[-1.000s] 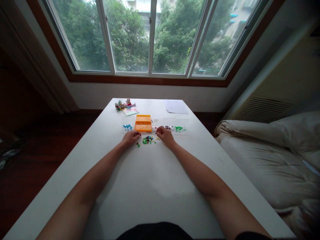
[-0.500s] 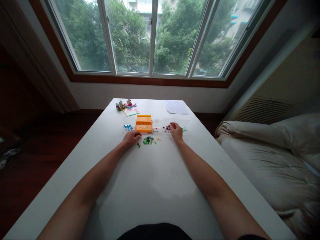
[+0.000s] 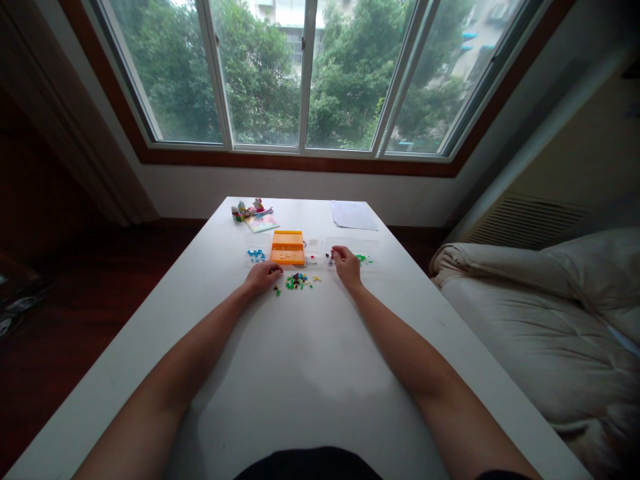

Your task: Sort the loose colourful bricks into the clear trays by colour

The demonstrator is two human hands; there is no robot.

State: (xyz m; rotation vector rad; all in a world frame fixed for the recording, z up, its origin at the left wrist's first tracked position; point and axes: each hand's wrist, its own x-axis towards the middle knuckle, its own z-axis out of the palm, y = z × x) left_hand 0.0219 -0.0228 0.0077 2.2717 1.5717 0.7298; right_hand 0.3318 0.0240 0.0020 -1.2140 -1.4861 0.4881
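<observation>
Resting on the white rectangular table [image 3: 310, 373], the left hand [image 3: 263, 275] lay curled just beside a loose scatter of small multicoloured plastic pieces [image 3: 299, 281]. Its fingers were folded under, so I cannot tell whether that grip was closed on anything. The right hand [image 3: 347, 261] reached a little farther, fingertips drawn narrow over a few dark red pieces [image 3: 330, 255] at the near rim of a shallow clear plastic tray [image 3: 369, 244]. The pictures were too small to show whether it pinched one. Green pieces [image 3: 361, 258] lay in the same tray just right of that hand. Between the hands and slightly beyond them sat a flat orange plastic box [image 3: 287, 247], with a cluster of small blue pieces [image 3: 257, 254] just to its left. Near the far edge lay a sheet of white paper [image 3: 353, 215], a pastel booklet [image 3: 261, 223] and some little toy figures [image 3: 247, 210]. Both hands stayed well in from the table's long sides, and a broad stretch of white top ran between the forearms toward the near edge. The left side dropped to a dark wooden floor [image 3: 75, 293]. The right side ran close along a pale padded bed [image 3: 540, 320].
</observation>
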